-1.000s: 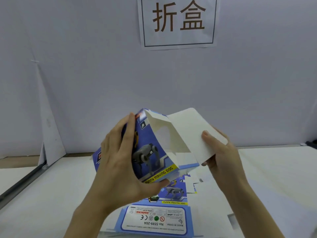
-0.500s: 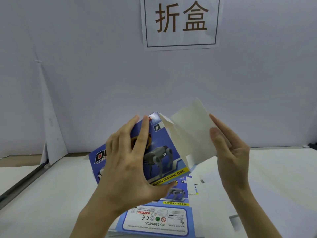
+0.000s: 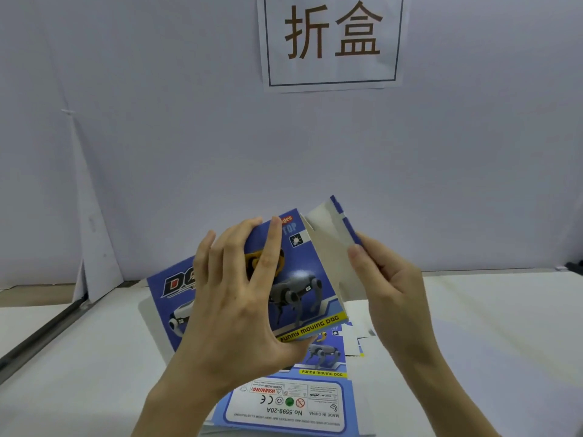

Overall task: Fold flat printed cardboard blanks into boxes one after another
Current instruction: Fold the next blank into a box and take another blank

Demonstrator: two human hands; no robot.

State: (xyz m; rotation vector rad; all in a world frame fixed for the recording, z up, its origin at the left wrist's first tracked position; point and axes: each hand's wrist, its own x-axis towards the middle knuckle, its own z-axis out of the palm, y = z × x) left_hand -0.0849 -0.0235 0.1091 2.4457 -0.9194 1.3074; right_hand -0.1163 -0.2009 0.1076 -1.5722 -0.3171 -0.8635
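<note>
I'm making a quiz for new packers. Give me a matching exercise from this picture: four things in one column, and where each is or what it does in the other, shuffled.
1. left hand
2. right hand
3. flat blanks
4. paper sign

A. lie on the table
B. pinches the white flap of the box
C. hangs on the wall
D. grips the printed face of the box

Pairs: 1-D; 2-B; 3-A; 4-C
</note>
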